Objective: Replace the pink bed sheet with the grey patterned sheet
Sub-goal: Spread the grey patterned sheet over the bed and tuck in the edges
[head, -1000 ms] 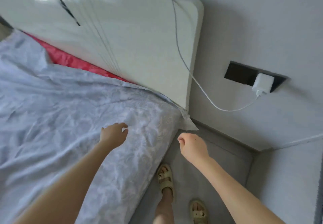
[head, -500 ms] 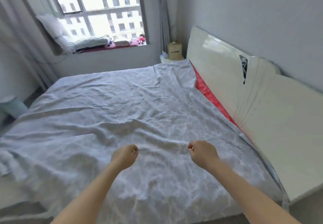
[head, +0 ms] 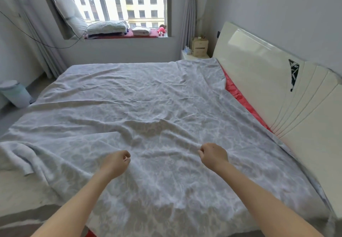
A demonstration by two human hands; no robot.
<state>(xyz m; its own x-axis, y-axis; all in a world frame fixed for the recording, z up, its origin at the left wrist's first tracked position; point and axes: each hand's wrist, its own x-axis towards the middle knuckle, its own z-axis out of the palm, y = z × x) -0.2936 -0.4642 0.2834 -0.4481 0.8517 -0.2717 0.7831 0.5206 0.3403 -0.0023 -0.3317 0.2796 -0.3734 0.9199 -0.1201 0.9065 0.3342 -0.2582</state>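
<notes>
The grey patterned sheet (head: 148, 107) lies spread and wrinkled over most of the bed. A strip of the pink sheet (head: 238, 94) shows along the headboard (head: 259, 73), and a small pink bit (head: 91, 234) peeks out at the near edge. My left hand (head: 118, 160) and my right hand (head: 212, 155) are over the near part of the grey sheet, both with fingers curled in. Neither plainly holds any cloth. At the near left the grey sheet's edge is folded back, leaving bare mattress (head: 18, 196).
A nightstand with a cardboard box (head: 199, 47) stands at the far right corner. The window sill (head: 127, 35) holds folded bedding, a cushion and a doll. A pale bin (head: 15, 94) stands on the floor at the left, by the curtains.
The view swung from the bed's corner by the wall socket to the whole bed. Both hands moved from the corner to above the sheet's near part, fingers still curled.
</notes>
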